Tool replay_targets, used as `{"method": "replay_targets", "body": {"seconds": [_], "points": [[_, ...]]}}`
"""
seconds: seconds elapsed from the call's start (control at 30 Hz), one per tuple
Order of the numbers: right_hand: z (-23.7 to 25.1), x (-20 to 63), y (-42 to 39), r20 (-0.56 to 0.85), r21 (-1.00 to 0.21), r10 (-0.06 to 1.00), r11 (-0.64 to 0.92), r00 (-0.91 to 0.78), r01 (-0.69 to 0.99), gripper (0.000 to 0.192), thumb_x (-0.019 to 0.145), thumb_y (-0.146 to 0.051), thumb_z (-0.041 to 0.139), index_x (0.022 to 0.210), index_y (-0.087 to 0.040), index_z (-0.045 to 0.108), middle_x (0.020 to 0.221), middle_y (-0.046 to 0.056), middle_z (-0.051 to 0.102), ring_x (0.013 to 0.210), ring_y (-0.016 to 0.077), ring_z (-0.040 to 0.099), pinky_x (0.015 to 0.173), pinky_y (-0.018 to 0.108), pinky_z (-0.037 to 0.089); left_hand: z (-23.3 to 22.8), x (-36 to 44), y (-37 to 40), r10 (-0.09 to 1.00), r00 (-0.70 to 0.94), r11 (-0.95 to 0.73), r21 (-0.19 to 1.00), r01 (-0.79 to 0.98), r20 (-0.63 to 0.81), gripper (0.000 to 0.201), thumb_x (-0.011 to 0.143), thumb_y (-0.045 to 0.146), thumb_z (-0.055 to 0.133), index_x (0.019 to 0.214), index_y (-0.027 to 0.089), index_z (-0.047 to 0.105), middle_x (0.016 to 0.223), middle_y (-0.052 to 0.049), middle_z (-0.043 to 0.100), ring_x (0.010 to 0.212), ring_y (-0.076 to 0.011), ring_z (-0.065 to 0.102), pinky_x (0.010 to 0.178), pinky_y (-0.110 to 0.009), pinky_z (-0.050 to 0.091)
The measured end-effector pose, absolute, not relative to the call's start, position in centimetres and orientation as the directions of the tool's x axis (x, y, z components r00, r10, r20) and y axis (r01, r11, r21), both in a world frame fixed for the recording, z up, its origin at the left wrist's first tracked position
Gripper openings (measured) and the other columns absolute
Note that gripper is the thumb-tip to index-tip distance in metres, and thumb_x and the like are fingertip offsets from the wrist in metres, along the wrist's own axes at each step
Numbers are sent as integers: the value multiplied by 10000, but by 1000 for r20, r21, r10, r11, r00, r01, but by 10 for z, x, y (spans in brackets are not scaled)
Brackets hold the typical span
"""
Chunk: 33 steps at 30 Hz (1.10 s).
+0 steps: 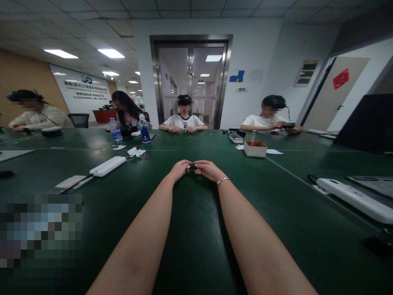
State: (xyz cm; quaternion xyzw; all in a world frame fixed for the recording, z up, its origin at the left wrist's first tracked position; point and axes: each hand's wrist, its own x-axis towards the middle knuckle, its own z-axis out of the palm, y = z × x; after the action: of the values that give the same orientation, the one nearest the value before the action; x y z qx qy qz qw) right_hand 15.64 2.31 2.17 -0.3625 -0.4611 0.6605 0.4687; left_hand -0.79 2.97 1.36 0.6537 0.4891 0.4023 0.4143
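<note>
Forearms stretched out over the green table (196, 229), my left hand (180, 169) and right hand (208, 169) pinch one small dark object (191, 166) between fingertips, mid-fiddle by my reckoning, needing a steady, delicate grip next.

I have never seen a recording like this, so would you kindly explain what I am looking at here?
There is no machine: the one picture comes from a camera worn on a person's head, looking forward and down along both bare arms. The left hand and the right hand, which wears a bracelet, meet over a green table and pinch a small dark object between them; it is too small to identify. On the table lie a white power strip, two water bottles, a small cardboard box and scraps of paper. Other people sit along the far side, some wearing similar headsets.
</note>
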Motion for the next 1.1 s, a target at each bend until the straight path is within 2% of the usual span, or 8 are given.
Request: {"method": "replay_targets", "body": {"seconds": [0.33, 0.47, 0.6, 0.77, 0.9, 1.1], "points": [[22, 157, 23, -47, -952, 955, -132, -292, -278, 137, 789, 31, 564, 872, -62, 622, 736, 94, 643, 534, 119, 616, 538, 224, 547, 10, -9, 34, 968, 209, -197, 931, 307, 136, 304, 811, 299, 409, 966, 139, 617, 629, -2, 524, 467, -82, 419, 422, -191, 318], [22, 156, 23, -48, -951, 955, -133, -291, -278, 137, 797, 35, 552, 872, -59, 618, 728, 89, 640, 528, 118, 616, 521, 215, 545, 8, -10, 36, 976, 188, -164, 933, 320, 107, 291, 768, 209, 430, 984, 134, 611, 651, -6, 524, 477, -78, 430, 420, -181, 325], [22, 155, 23, -52, -946, 957, -139, -286, -293, 140, 795, 48, 549, 873, -50, 610, 708, 84, 634, 510, 113, 611, 506, 209, 539, 8, -10, 36, 971, 214, -171, 936, 307, 107, 309, 809, 260, 380, 970, 120, 604, 633, -11, 527, 472, -77, 424, 413, -172, 316], [22, 155, 22, -54, -949, 960, -135, -274, -284, 145, 811, 53, 518, 876, -45, 602, 690, 83, 631, 501, 116, 615, 504, 207, 536, 10, -8, 35, 977, 184, -157, 945, 288, 106, 315, 762, 166, 391, 1005, 123, 588, 615, 4, 502, 473, -75, 436, 426, -170, 339], [22, 155, 23, -53, -949, 959, -136, -279, -286, 144, 810, 49, 523, 873, -50, 606, 703, 82, 634, 502, 114, 615, 509, 210, 539, 9, -8, 35, 974, 205, -158, 946, 284, 102, 308, 804, 219, 360, 970, 117, 598, 589, -1, 501, 458, -78, 427, 414, -172, 333], [23, 155, 22, -55, -954, 957, -134, -283, -268, 135, 815, 44, 520, 871, -48, 603, 675, 82, 629, 505, 115, 614, 513, 209, 537, 6, -9, 37, 978, 180, -161, 935, 316, 108, 292, 783, 206, 397, 973, 130, 605, 629, -5, 494, 501, -83, 438, 430, -171, 353]]}}
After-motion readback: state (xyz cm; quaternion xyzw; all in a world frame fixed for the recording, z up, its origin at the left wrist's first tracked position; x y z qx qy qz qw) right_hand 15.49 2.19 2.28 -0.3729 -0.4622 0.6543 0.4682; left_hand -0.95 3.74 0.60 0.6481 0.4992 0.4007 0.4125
